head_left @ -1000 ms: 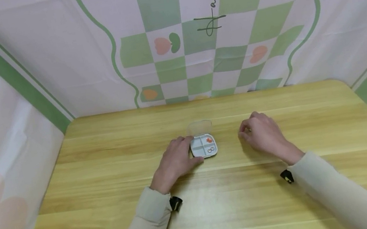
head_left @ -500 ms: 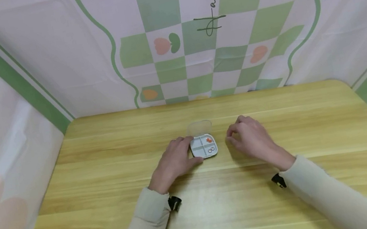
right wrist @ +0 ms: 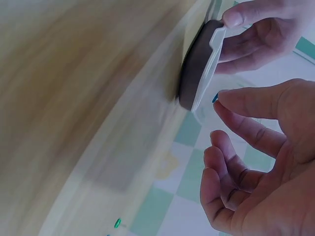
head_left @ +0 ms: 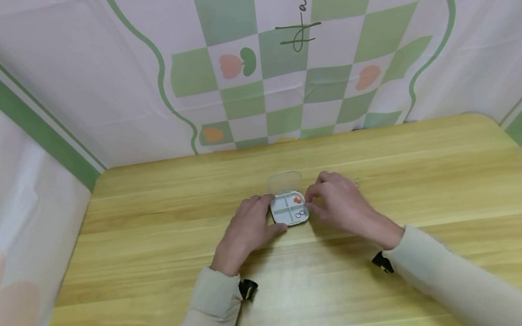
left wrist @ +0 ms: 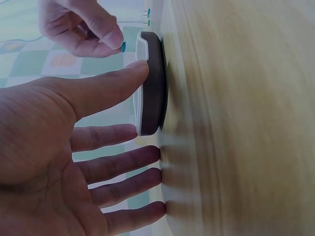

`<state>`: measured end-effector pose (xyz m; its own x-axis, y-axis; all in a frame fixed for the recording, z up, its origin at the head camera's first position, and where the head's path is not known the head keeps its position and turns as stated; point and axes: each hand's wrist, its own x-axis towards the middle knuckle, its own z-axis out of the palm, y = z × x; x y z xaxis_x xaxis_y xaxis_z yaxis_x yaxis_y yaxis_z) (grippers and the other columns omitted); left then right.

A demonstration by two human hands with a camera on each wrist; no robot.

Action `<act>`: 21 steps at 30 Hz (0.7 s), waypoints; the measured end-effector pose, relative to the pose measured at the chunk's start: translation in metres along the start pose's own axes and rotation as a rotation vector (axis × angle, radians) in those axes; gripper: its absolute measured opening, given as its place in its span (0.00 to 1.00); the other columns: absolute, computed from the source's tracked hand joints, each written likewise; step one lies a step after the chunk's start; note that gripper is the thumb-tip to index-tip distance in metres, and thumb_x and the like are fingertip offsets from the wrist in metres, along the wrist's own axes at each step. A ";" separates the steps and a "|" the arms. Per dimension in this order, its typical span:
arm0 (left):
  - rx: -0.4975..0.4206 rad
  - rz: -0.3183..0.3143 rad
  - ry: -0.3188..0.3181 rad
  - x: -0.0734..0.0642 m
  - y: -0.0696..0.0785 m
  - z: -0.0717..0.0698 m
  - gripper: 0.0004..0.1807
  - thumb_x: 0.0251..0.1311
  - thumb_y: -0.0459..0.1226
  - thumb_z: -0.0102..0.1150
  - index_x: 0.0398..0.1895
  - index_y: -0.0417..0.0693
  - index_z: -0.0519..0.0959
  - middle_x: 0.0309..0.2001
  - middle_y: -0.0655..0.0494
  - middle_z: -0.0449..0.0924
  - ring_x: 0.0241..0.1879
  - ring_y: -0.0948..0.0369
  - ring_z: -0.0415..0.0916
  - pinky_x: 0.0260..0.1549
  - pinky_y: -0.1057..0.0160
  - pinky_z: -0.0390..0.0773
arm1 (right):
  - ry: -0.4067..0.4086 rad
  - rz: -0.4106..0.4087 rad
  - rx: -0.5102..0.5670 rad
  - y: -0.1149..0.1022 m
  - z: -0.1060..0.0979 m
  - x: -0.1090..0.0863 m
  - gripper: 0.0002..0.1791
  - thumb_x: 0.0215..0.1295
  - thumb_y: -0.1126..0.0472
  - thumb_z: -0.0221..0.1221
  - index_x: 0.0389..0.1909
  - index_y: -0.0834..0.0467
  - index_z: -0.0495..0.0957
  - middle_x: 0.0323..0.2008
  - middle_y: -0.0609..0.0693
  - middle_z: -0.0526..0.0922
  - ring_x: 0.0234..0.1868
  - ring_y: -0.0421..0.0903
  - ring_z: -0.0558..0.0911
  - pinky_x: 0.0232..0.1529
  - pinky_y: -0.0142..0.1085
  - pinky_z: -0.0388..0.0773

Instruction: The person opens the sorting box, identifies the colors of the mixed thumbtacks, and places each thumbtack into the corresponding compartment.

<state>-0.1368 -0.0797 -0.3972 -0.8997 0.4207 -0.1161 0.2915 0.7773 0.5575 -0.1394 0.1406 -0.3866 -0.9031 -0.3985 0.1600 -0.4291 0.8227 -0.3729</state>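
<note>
A small white pill box (head_left: 281, 219) with four compartments and a dark underside lies on the table, its clear lid (head_left: 284, 183) folded back. My left hand (head_left: 246, 227) holds it from the left, thumb at the near edge and index finger at the far edge. Orange pieces (head_left: 297, 199) lie in its far right compartment, and small round whitish pieces (head_left: 300, 214) in the near right one. Between thumb and index finger my right hand (head_left: 344, 207) pinches a small teal thumbtack (right wrist: 215, 98), right beside the box's right edge. The other right fingers are curled in loosely.
More small green thumbtacks (right wrist: 117, 222) stand on the wooden table (head_left: 173, 318) beyond the right hand, mostly hidden by it in the head view. A printed cloth (head_left: 244, 96) hangs behind the table's far edge, with others at both sides.
My right hand has moved left to the pill box's right edge, uncovering a green thumbtack on the table behind it. My left hand stays at the box.
</note>
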 end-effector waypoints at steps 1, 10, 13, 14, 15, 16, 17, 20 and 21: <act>0.005 0.007 0.006 0.000 0.000 0.001 0.38 0.62 0.46 0.71 0.71 0.39 0.69 0.64 0.42 0.74 0.62 0.47 0.71 0.61 0.50 0.72 | 0.000 -0.002 0.005 -0.002 0.001 0.000 0.02 0.60 0.65 0.70 0.33 0.58 0.88 0.34 0.54 0.80 0.35 0.50 0.74 0.35 0.42 0.70; 0.026 0.023 0.027 0.001 -0.001 0.002 0.36 0.63 0.46 0.70 0.70 0.39 0.70 0.59 0.44 0.77 0.54 0.51 0.75 0.51 0.54 0.77 | 0.004 -0.039 -0.001 -0.016 0.008 0.007 0.03 0.59 0.63 0.72 0.31 0.58 0.87 0.33 0.53 0.81 0.33 0.48 0.74 0.32 0.40 0.71; 0.030 0.034 0.034 0.001 -0.001 0.003 0.35 0.63 0.46 0.70 0.69 0.39 0.71 0.58 0.44 0.78 0.53 0.51 0.75 0.50 0.55 0.77 | -0.010 -0.029 0.008 -0.019 0.010 0.010 0.02 0.58 0.64 0.72 0.31 0.57 0.87 0.33 0.52 0.80 0.34 0.48 0.75 0.33 0.40 0.71; 0.031 0.036 0.036 0.001 -0.001 0.003 0.35 0.63 0.46 0.70 0.69 0.40 0.71 0.57 0.44 0.78 0.53 0.51 0.75 0.50 0.55 0.77 | -0.015 -0.025 0.014 -0.020 0.010 0.010 0.02 0.58 0.64 0.72 0.31 0.57 0.88 0.33 0.52 0.80 0.34 0.48 0.75 0.34 0.40 0.71; 0.032 0.038 0.038 0.002 -0.001 0.003 0.35 0.63 0.46 0.71 0.68 0.40 0.71 0.57 0.44 0.78 0.53 0.51 0.75 0.50 0.54 0.77 | -0.018 -0.024 0.017 -0.021 0.011 0.011 0.02 0.58 0.65 0.72 0.31 0.57 0.88 0.33 0.52 0.80 0.34 0.49 0.75 0.34 0.40 0.71; 0.034 0.037 0.039 0.002 -0.001 0.003 0.35 0.63 0.46 0.71 0.68 0.40 0.71 0.58 0.44 0.78 0.54 0.51 0.75 0.50 0.54 0.77 | -0.021 -0.025 0.016 -0.021 0.012 0.011 0.02 0.58 0.65 0.72 0.31 0.57 0.88 0.33 0.52 0.80 0.34 0.49 0.75 0.34 0.40 0.71; 0.032 0.037 0.039 0.002 -0.001 0.003 0.35 0.62 0.46 0.71 0.68 0.40 0.71 0.58 0.44 0.78 0.54 0.50 0.75 0.51 0.54 0.77 | -0.022 -0.027 0.018 -0.022 0.013 0.012 0.02 0.58 0.65 0.72 0.31 0.57 0.88 0.33 0.52 0.80 0.34 0.49 0.74 0.34 0.40 0.71; 0.026 0.031 0.036 0.002 -0.001 0.002 0.35 0.62 0.46 0.71 0.68 0.40 0.72 0.58 0.45 0.78 0.55 0.50 0.75 0.52 0.54 0.77 | -0.021 -0.036 0.024 -0.023 0.015 0.012 0.02 0.58 0.65 0.72 0.31 0.57 0.88 0.33 0.52 0.80 0.34 0.48 0.74 0.34 0.40 0.71; 0.023 0.029 0.034 0.002 -0.001 0.002 0.35 0.62 0.46 0.71 0.68 0.40 0.72 0.58 0.45 0.78 0.55 0.50 0.74 0.52 0.54 0.76 | -0.020 -0.040 0.024 -0.023 0.015 0.013 0.02 0.58 0.65 0.72 0.31 0.57 0.88 0.33 0.52 0.80 0.34 0.48 0.74 0.34 0.40 0.71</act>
<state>-0.1380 -0.0786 -0.3997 -0.9012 0.4274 -0.0715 0.3250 0.7758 0.5409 -0.1408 0.1100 -0.3900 -0.8844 -0.4394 0.1574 -0.4645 0.7958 -0.3886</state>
